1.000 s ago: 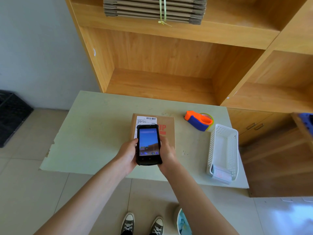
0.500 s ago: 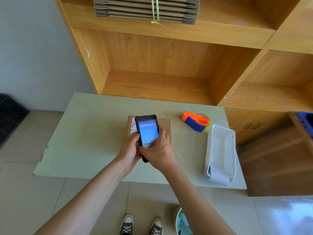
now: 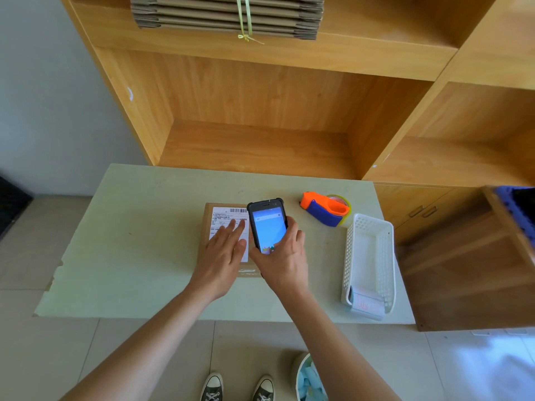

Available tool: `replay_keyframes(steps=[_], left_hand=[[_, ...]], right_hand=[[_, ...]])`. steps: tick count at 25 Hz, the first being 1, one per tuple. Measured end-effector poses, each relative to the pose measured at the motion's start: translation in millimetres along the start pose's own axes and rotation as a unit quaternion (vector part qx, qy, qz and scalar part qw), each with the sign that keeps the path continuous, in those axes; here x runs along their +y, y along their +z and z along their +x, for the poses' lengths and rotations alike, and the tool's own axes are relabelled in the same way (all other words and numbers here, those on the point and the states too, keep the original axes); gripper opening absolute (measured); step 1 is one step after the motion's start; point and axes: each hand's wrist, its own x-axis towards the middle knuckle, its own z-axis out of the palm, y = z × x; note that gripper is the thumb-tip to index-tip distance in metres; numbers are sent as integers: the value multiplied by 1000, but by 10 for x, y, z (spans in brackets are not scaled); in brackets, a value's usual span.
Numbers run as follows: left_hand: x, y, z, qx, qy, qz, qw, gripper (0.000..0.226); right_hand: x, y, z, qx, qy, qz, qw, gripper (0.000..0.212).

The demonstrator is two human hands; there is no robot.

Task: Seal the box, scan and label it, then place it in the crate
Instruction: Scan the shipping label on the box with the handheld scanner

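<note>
while flat under left fingers (image 3: 236,227), box (image 3: 206,227)

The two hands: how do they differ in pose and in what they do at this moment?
The left hand lies flat with straight fingers on the white label of the cardboard box; the right hand is curled round the lower part of the black scanner. The left hand presses down and holds nothing; the right hand holds the scanner with its screen facing up. Both are bare and are over the box.

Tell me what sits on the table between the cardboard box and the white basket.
In the head view, only bare table separates the box from the basket; the right hand holds the scanner above that gap.
</note>
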Motion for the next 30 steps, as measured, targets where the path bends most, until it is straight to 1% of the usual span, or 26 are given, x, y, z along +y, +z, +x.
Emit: replay_keyframes(steps=[1,3,6,9,16,20,25,30], left_hand=[[-69,48,17,1,3,72,997,53],[-190,131,45,-5,0,159,987,55],[-315,279,68,-30,-16,217,976,57],[-411,405,50,-37,-21,246,968,58],[-491,431,17,-24,-6,238,971,58],[-535,437,-57,-22,-5,206,978,58],[-560,440,-108,-20,-6,198,980,59],[-571,469,-109,-19,-8,190,982,60]], right_hand=[[55,-31,22,6,7,-2,1000,84],[154,-83,68,12,22,-11,1000,84],[305,-140,138,17,38,-35,999,88],[433,-157,198,25,52,-47,997,86],[712,-162,380,50,97,-72,991,84],[987,-106,457,42,151,-91,983,83],[1348,73,490,18,189,-117,975,86],[1591,266,541,4,202,-228,952,86]])
